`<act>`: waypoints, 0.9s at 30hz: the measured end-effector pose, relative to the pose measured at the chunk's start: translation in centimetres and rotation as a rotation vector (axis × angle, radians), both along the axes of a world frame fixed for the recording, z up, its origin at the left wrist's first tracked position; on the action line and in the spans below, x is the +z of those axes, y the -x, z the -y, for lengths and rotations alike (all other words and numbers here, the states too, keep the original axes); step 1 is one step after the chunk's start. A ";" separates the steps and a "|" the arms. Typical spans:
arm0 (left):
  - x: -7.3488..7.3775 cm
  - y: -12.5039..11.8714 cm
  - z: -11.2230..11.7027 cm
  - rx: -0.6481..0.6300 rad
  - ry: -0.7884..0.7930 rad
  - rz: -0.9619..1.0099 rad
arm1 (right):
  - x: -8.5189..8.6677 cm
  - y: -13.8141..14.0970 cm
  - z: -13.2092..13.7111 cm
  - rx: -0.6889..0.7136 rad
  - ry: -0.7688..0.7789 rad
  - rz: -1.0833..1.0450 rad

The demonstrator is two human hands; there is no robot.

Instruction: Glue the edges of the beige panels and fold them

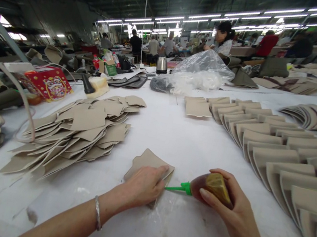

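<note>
Head: our right fingers (212, 198) grasp a brown bottle (200, 183), green nozzle (177, 188) at the edge of the beige panel (146, 162) our left fingers (162, 171) press against the desk (157, 126), grip unclear. It seems unfinished; left heap (89, 118), right rows (275, 151), we cannot judge.

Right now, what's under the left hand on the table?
A beige piece is under the left hand, its far part showing beyond the fingers. The white table is below that. Whatever the palm and fingers cover can't be seen.
</note>
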State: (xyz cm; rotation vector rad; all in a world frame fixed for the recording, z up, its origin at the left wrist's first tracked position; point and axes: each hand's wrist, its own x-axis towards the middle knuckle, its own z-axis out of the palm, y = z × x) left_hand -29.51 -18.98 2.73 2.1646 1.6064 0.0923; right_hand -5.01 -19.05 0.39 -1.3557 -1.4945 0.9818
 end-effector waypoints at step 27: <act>-0.4 -0.1 0.5 0.032 -0.009 0.019 | -0.3 0.8 2.3 0.001 0.048 -0.001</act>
